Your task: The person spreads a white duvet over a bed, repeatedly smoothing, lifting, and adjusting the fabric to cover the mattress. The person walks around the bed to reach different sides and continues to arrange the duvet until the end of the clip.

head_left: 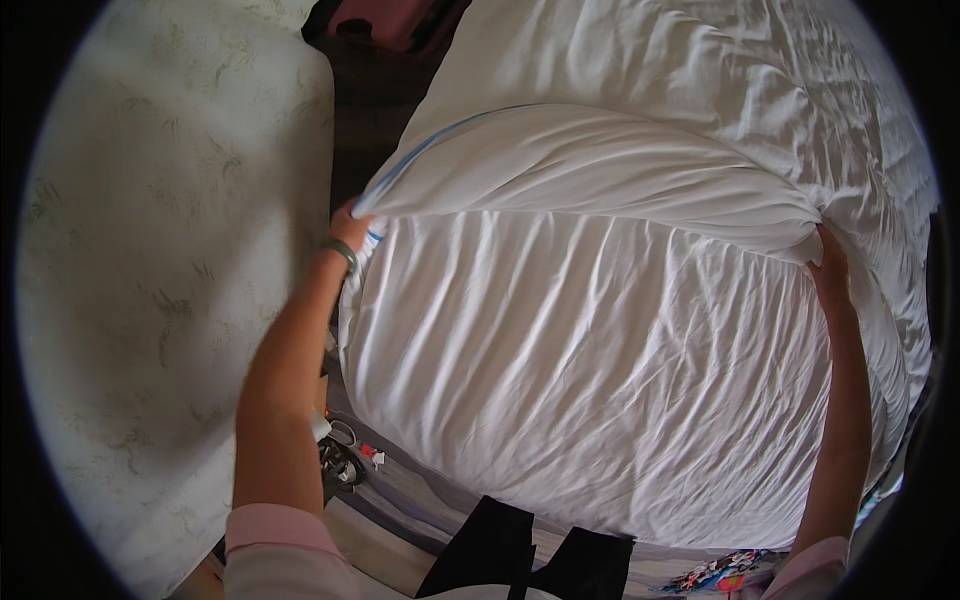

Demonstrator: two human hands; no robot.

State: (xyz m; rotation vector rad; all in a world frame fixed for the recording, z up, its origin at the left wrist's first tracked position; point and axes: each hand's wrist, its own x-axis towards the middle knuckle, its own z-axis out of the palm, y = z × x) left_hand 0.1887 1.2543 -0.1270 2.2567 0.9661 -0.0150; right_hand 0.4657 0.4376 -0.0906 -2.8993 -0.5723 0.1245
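Saw black cloth trousers (480,550) nearer than the left hand (348,230), then creased white fabric (560,360) spread to its right. Gripped a curved white cloth flap (600,165), blue along its edge, in that left hand; clamped its other end in the right hand (830,265). Risked a slipped grip or skewed flap from uneven pulling. Noted a pale leaf-patterned mattress (170,230) left of the left hand, a dull-red case (390,22) beyond it.
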